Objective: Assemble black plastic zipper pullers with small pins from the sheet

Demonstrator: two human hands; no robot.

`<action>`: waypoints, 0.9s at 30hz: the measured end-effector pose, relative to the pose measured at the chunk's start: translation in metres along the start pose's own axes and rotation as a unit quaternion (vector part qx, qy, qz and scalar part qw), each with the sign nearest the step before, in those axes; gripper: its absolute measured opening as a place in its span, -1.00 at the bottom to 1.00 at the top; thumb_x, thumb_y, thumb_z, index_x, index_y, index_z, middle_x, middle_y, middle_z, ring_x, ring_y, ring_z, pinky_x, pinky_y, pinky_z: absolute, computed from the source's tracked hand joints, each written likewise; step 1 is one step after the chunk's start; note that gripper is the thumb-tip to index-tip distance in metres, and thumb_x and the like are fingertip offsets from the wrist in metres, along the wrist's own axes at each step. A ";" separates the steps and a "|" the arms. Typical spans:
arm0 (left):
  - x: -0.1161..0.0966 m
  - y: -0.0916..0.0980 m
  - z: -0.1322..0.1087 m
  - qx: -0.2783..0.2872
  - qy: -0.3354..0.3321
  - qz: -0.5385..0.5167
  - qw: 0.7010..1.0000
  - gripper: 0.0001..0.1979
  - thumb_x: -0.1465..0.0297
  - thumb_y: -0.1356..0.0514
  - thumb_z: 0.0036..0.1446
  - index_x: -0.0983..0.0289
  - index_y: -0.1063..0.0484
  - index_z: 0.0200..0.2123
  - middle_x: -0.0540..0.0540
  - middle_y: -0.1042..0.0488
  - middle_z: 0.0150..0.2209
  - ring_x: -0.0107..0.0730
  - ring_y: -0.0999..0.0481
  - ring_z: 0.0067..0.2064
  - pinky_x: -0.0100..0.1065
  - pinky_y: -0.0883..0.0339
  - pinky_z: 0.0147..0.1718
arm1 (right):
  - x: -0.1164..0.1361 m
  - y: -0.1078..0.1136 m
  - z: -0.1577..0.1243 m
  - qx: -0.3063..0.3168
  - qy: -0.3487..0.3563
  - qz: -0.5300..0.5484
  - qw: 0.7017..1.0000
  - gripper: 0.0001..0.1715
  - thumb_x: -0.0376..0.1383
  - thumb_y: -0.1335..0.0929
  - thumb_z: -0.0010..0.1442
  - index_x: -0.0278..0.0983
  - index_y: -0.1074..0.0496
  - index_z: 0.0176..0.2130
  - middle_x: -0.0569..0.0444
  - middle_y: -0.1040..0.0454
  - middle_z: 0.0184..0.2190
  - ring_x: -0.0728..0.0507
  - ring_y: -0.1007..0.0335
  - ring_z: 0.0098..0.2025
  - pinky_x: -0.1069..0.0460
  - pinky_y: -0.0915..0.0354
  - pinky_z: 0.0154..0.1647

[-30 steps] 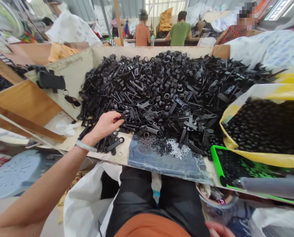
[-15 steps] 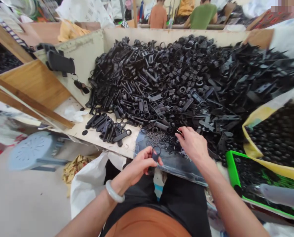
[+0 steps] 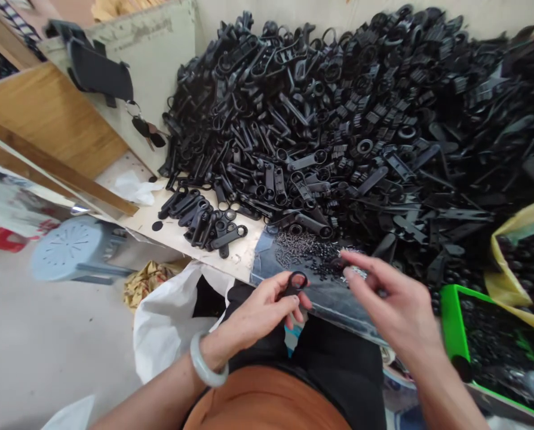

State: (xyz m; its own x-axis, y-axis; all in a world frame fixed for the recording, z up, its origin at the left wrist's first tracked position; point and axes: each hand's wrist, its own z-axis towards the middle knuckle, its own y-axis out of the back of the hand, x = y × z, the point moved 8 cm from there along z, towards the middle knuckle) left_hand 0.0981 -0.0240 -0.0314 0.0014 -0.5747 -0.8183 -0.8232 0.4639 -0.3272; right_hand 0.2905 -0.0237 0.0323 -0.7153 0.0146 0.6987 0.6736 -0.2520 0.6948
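Note:
My left hand [image 3: 271, 304] is closed around a black plastic part with a ring end [image 3: 297, 280]. The ring sticks up past the fingertips, and the fingers hide the lower part of it. Farther right, my right hand [image 3: 396, 304] has its thumb and index finger brought together over small black pieces [image 3: 323, 260]. Whatever lies between those fingertips is too small and dark to name. Tiny metal pins or screws [image 3: 291, 248] are spread on the dark mat [image 3: 267, 263], beside the black pieces.
A large heap of black plastic parts [image 3: 285, 119] fills the bench behind my hands. Several ring-ended parts [image 3: 202, 221] lie at the left. A green-rimmed tray [image 3: 450, 328] and a yellow-edged sack [image 3: 509, 269] stand at right. Keys [image 3: 148, 131] hang from the side board.
The view has tilted down and come closer to the bench. My right hand has moved from the heap's front edge toward me, over the small black pieces. My left hand still holds the ring-ended part.

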 end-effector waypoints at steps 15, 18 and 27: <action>0.001 -0.017 -0.005 0.013 -0.003 -0.039 0.999 -0.56 0.40 -0.19 0.17 0.27 -0.35 0.14 0.04 -0.43 -0.24 -0.55 -0.31 -0.45 -0.41 -0.17 -0.42 | -0.011 -0.055 -0.050 0.003 -0.063 0.326 0.943 -0.77 -0.24 -0.44 0.32 -0.07 -0.67 -0.04 0.03 -0.48 -0.16 -0.05 -0.48 -0.26 0.09 -0.46 -0.32; 0.002 -0.017 -0.005 0.010 -0.003 -0.026 1.000 -0.60 0.41 -0.17 0.19 0.26 -0.34 0.12 0.04 -0.44 -0.24 -0.55 -0.30 -0.46 -0.40 -0.14 -0.44 | -0.012 -0.056 -0.052 -0.002 -0.060 0.328 0.943 -0.78 -0.26 -0.45 0.31 -0.07 -0.67 -0.06 0.04 -0.51 -0.18 -0.05 -0.48 -0.26 0.10 -0.45 -0.32; -0.002 -0.020 -0.005 0.017 -0.011 0.029 0.999 -0.70 0.48 -0.10 0.20 0.29 -0.37 0.01 0.04 -0.43 -0.23 -0.56 -0.28 -0.47 -0.40 -0.19 -0.43 | -0.001 -0.041 -0.051 -0.063 -0.042 0.251 0.965 -0.80 -0.27 -0.48 0.25 -0.09 -0.70 -0.11 0.13 -0.46 -0.41 -0.01 -0.33 -0.44 0.11 -0.30 -0.47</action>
State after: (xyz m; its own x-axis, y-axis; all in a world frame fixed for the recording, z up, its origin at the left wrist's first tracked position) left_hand 0.1115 -0.0357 -0.0212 -0.0335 -0.5316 -0.8463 -0.8025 0.5191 -0.2942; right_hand 0.2542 -0.0625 -0.0061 -0.2831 -0.0639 0.9570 0.8997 -0.3634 0.2419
